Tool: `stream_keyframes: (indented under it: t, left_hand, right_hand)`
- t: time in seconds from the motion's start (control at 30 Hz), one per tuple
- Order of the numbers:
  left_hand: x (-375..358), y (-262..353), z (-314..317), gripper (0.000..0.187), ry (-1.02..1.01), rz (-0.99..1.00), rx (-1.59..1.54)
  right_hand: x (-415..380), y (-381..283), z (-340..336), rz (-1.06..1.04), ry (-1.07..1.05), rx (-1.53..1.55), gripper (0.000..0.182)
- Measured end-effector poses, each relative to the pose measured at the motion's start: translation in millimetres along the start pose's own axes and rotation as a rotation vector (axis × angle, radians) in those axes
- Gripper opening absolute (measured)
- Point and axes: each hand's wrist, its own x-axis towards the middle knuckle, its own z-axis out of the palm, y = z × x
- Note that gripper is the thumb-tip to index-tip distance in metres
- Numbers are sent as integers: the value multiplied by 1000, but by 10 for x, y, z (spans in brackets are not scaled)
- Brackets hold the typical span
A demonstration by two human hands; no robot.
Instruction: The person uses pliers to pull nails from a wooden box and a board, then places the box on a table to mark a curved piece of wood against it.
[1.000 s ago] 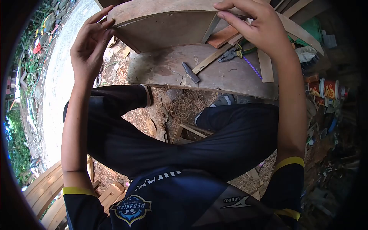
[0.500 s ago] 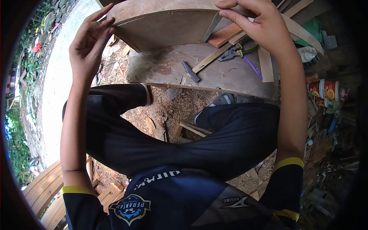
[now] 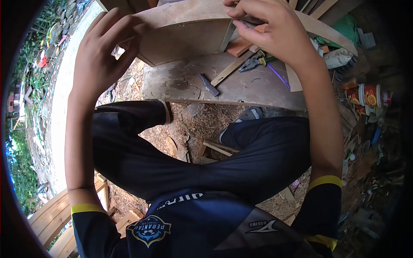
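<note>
A wooden box-like piece [image 3: 185, 42] with a curved top edge stands on the worn wooden bench [image 3: 167, 84]. At its left end is my left hand [image 3: 105, 47], fingers curled round the corner. My right hand [image 3: 262, 28] is at its right end, thumb and fingers bent at the top edge. On the bench lie a hammer [image 3: 210, 86], its head toward me, and pliers [image 3: 251, 63] with yellow and dark handles. A purple pen-like stick [image 3: 278, 76] lies right of the pliers. Reddish wood [image 3: 238, 46] rests beside the box.
Wood strips [image 3: 325, 32], a brush [image 3: 344, 62] and a green bag [image 3: 346, 30] are at the right. Beyond them sit red-labelled cans [image 3: 369, 95]. Slatted wood [image 3: 53, 215] stands at the lower left. Wood shavings [image 3: 163, 137] cover the ground between my legs.
My left hand has turned, its back now toward the camera. My right hand has shifted slightly left and up. The bench and tools appear slightly left in view.
</note>
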Motion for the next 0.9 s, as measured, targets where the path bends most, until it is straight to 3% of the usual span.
stream_keyframes:
  t: [0.07, 0.2, 0.43, 0.6, 0.73, 0.9]
  left_hand:
    - [201, 118, -42, 24, -83, 146, 160]
    - [381, 223, 93, 33, 10, 275, 33]
    - [392, 209, 201, 39, -1, 295, -7]
    - [412, 562, 242, 76, -57, 214, 132]
    - [445, 553, 337, 74, 7, 207, 84]
    - [510, 581, 465, 54, 48, 235, -107]
  right_hand:
    - [13, -35, -23, -4, 12, -7, 12]
    - [27, -84, -72, 35, -15, -12, 12]
    - [-39, -68, -78, 36, 62, -40, 14]
    - [-102, 49, -21, 41, 42, -5, 18]
    - [-252, 47, 26, 72, 127, -77, 35]
    - [-299, 202, 13, 149, 32, 17, 49]
